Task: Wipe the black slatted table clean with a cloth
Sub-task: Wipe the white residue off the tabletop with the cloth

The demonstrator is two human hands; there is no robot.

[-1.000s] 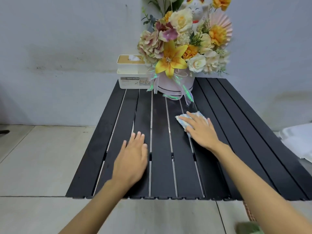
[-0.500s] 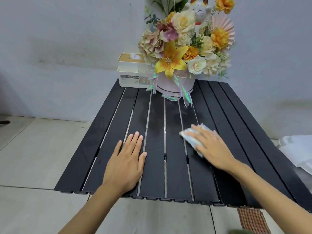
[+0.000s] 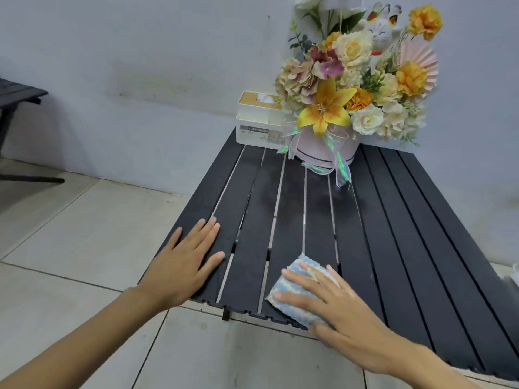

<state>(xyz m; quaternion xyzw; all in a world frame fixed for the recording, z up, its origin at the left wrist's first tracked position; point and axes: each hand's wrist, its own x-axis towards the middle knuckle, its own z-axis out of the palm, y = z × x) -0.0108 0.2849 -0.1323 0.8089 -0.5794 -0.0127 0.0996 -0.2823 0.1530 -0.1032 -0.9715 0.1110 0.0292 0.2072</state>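
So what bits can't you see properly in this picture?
Head view: much of the blue-and-yellow striped cloth lies under the right hand pressing it.
The white tissue box with a wooden lid: its right end is behind the bouquet of yellow and cream flowers; its label's fine print is too small to read.
The dark slatted furniture is cut off by the left edge.
The black slatted table: its legs are hidden beneath its top.
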